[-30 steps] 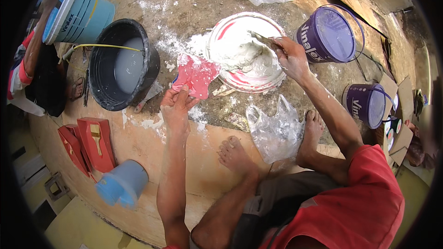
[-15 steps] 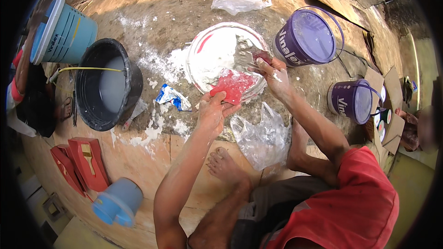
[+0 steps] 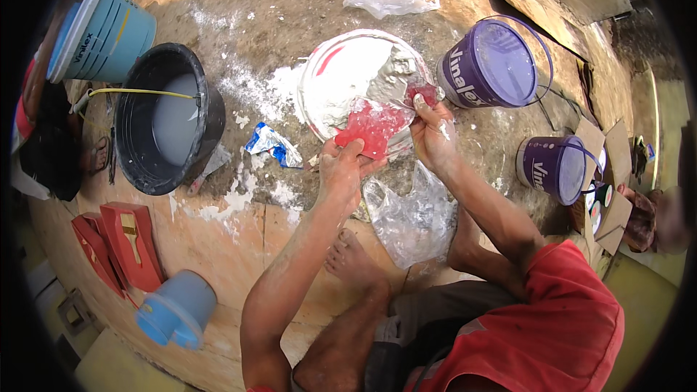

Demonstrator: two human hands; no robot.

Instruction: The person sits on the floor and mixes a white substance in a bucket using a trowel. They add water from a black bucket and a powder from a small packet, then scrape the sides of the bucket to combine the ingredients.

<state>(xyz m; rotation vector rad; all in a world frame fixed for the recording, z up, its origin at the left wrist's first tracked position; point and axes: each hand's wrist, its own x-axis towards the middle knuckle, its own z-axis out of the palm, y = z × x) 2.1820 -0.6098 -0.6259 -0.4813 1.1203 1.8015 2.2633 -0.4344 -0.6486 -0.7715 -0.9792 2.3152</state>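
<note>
My left hand [image 3: 341, 170] pinches a red putty scraper [image 3: 372, 134] smeared with white paste. Close beside it, my right hand [image 3: 434, 134] grips a second red putty scraper [image 3: 423, 92], partly hidden by fingers and coated with paste. Both blades are over the near right part of a round white lid [image 3: 303, 94] with a red mark. A thick layer of white putty [image 3: 345, 76] spreads across that lid, with a greyish heap at its right. Whether the two blades touch, I cannot tell. White smears show on my right hand.
Left are a black bucket [image 3: 210, 120] of cloudy liquid, a teal bucket [image 3: 109, 36], red trays [image 3: 134, 254] with a brush, and a blue container [image 3: 178, 308]. Purple pails [image 3: 501, 62] stand right. Clear bags [image 3: 410, 218], a torn packet [image 3: 272, 145] and a dirty scraper [image 3: 210, 168] lie around. Another person sits far left.
My right hand has come down and left, bringing its scraper nearer the one in my left hand. The whole view has shifted slightly.
</note>
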